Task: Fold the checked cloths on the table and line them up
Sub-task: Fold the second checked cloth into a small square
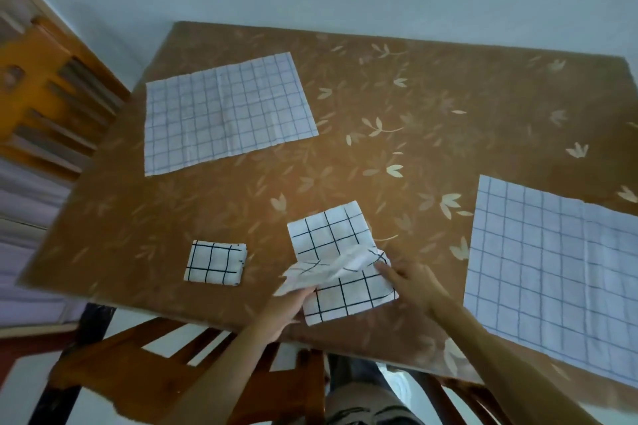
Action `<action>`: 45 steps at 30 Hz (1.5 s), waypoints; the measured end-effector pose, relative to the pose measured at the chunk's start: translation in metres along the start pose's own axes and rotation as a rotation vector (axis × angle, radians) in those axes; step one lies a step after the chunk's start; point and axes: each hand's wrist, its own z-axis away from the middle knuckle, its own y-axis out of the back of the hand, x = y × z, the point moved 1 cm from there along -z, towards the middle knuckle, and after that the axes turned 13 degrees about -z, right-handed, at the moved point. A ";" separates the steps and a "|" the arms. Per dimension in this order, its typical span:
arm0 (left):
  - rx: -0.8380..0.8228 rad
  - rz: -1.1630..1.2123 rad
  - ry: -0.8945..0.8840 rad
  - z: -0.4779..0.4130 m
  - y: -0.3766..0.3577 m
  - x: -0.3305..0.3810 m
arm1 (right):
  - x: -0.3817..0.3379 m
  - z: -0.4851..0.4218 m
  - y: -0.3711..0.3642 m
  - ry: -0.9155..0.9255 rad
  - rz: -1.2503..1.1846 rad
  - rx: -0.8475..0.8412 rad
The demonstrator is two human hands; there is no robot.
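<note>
both arms reach in from near edge; left hand (288,307) pinches lifted flap of half-folded checked cloth (340,259) at table (414,97) front-centre, right hand (411,281) fingers straight, pressing its right side; small folded cloth (215,263) lies just left

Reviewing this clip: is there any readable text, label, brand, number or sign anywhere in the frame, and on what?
None. The checked cloths carry only grid lines, the brown table only a leaf pattern. The small folded cloth shows no tag or label.
</note>
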 end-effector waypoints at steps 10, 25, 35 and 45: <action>0.106 -0.118 0.000 -0.009 -0.004 0.010 | 0.014 -0.046 -0.011 -0.124 -0.086 0.010; 0.096 -0.061 -0.016 -0.001 -0.002 0.000 | 0.008 -0.047 -0.011 0.136 -0.167 0.115; 0.230 -0.123 -0.109 0.003 -0.003 -0.009 | 0.012 -0.031 -0.013 0.049 -0.177 -0.022; 0.321 -0.245 -0.108 -0.004 -0.014 -0.011 | 0.015 -0.024 -0.011 0.008 -0.167 -0.008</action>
